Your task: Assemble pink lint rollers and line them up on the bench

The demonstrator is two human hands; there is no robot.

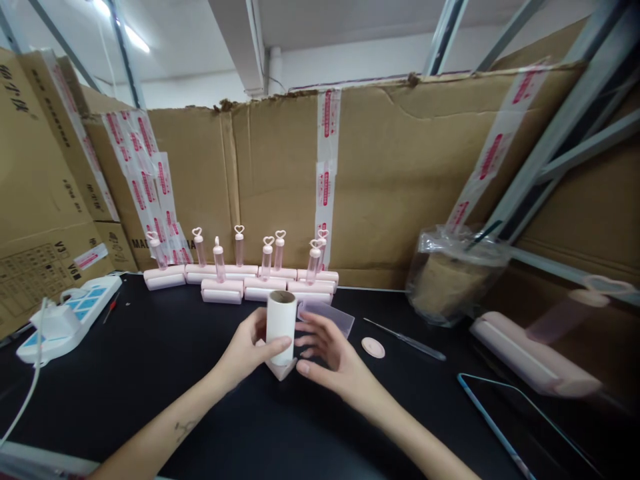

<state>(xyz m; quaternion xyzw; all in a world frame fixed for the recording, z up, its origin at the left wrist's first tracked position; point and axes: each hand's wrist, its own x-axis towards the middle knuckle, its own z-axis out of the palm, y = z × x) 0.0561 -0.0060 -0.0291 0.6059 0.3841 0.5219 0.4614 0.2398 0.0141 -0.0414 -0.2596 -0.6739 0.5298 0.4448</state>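
Observation:
A white paper roll (281, 325) with a cardboard core stands upright in the middle, its open end facing up. My left hand (245, 348) is closed round its left side, thumb across the front. Under the roll is a pale pink angular piece (281, 370), mostly hidden by the roll and my fingers. My right hand (330, 358) is open just to the right of the roll, fingers spread and slightly blurred. Behind its fingers lies a flat translucent lilac piece (335, 319). A round pink disc (373, 347) lies on the black table right of that hand.
Several pink lint rollers (223, 291) with heart-topped handles line the back; another lint roller (537, 357) is at the right. A thin pointed tool (407, 339), a bagged cup (450, 283) and a phone (520, 427) lie right. A power strip (75, 320) sits left. Cardboard walls (400, 173) surround the table.

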